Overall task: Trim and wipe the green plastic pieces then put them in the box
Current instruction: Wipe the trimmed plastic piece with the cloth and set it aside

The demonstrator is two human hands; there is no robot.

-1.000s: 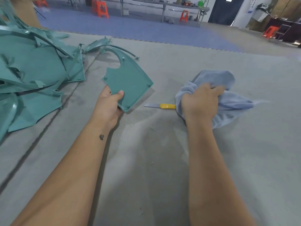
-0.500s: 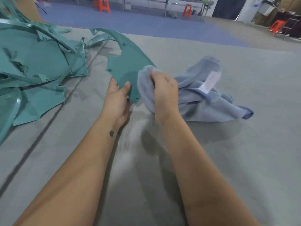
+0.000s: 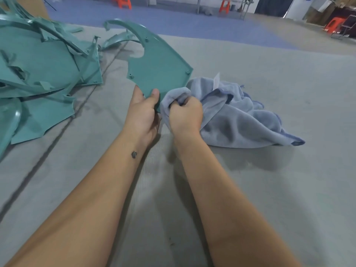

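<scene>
Grey ribbed matting (image 3: 250, 189) covers the whole work surface, with a dark seam running diagonally along its left part; beyond its far edge lies a blue floor (image 3: 183, 18) with orange stools (image 3: 224, 4) and table legs at the back of a large hall. On the left of the mat a heap of green plastic pieces (image 3: 42, 70) spreads out, flat sheets and curved strips overlapping each other. One green piece (image 3: 159, 68) is lifted clear of the heap near the middle of the mat; its long axis runs away from the person, the narrow curved horn pointing far and left, the broad flat end toward the hands. The left hand (image 3: 143, 114) grips its near corner, thumb on the top face. Just to the right, touching that same near edge, the right hand (image 3: 185, 116) is clenched on a bunched fold of a blue cloth (image 3: 240, 120), the rest of which trails on the mat to the right. Bare mat stretches to the right and toward the person.
</scene>
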